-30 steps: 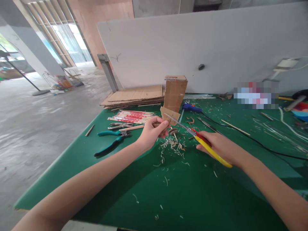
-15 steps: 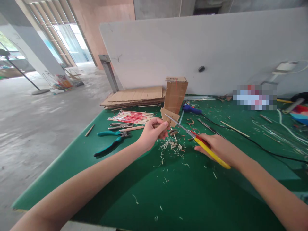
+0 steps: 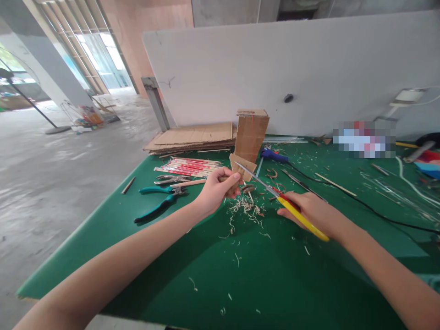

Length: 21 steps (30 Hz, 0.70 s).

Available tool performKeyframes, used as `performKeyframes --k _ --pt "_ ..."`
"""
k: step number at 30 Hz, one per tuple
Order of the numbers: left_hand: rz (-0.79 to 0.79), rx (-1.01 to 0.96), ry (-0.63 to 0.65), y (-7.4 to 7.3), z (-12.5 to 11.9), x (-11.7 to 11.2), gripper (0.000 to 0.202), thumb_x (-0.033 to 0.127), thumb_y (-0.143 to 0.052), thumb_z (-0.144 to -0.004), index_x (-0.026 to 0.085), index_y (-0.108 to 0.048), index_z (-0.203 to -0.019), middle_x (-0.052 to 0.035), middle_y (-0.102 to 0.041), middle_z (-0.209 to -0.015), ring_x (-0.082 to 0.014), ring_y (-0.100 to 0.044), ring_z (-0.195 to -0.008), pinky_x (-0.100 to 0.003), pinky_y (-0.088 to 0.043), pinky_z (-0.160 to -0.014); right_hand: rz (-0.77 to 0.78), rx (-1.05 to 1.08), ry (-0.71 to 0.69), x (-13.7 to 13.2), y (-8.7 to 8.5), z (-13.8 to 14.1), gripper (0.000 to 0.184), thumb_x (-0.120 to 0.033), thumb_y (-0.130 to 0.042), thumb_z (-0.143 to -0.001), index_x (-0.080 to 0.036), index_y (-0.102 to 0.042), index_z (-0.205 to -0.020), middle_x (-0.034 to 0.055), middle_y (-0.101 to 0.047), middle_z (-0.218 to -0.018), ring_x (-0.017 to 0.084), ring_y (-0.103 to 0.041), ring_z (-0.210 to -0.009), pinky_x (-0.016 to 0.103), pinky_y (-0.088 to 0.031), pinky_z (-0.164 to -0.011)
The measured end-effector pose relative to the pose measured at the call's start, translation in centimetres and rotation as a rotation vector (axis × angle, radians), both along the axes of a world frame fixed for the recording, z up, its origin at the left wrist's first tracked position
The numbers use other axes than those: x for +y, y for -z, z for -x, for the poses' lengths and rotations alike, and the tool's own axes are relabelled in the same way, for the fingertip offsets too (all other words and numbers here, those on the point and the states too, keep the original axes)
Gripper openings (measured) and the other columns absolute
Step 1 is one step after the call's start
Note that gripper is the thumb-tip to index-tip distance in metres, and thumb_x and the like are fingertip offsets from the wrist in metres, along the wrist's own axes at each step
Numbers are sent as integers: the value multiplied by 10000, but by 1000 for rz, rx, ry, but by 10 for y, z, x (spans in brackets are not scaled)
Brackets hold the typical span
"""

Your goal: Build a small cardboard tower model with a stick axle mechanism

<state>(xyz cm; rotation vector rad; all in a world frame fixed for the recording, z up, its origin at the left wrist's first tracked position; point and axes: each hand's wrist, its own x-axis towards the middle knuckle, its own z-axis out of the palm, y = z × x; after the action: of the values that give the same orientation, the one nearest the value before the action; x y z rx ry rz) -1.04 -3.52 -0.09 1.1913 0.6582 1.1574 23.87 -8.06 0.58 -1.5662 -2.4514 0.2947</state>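
Observation:
My left hand pinches a small piece of cardboard between thumb and fingers. Red-and-yellow scissors are gripped in my right hand, their blades reaching up and left across the cardboard piece. Whether the blades are parted is hard to make out. Just behind the held piece stands a tall cardboard box shape. Pale curled shavings lie on the green table below my hands.
Teal-handled pliers and wrapped chopsticks lie left of my hands. Cardboard sheets are stacked behind. A blue glue gun trails a black cord rightward. A white board stands along the table's back.

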Motion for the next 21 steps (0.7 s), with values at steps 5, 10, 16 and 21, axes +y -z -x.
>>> performKeyframes --k 5,10,16,21 --pt "13 -3 -4 0 1 0 255 320 -660 -778 176 -454 -735 -11 -638 -722 -80 -581 -519 -200 -405 -449 71 17 41 2 -3 1 393 -591 -440 -827 -205 -514 -831 18 -553 -624 149 -477 -506 296 -342 -502" --pt "63 -58 14 1 0 2 250 310 -675 -766 180 -463 -741 0 -640 -720 -76 -578 -529 -197 -402 -465 118 109 18 1 -4 2 327 -545 -461 -828 -218 -476 -819 0 -541 -626 140 -461 -524 293 -351 -512" --pt "102 -159 -2 -3 0 7 227 271 -680 -760 172 -479 -727 1 -638 -693 -63 -559 -536 -173 -389 -473 212 208 36 -2 -4 0 288 -509 -501 -812 -224 -499 -854 23 -588 -699 154 -516 -565 301 -387 -517" --pt "150 -254 -111 -16 12 18 230 239 -695 -733 165 -485 -680 25 -611 -702 -34 -522 -516 -154 -379 -458 285 238 22 -1 -6 -12 342 -542 -474 -823 -231 -524 -955 54 -623 -781 172 -547 -603 311 -419 -516"
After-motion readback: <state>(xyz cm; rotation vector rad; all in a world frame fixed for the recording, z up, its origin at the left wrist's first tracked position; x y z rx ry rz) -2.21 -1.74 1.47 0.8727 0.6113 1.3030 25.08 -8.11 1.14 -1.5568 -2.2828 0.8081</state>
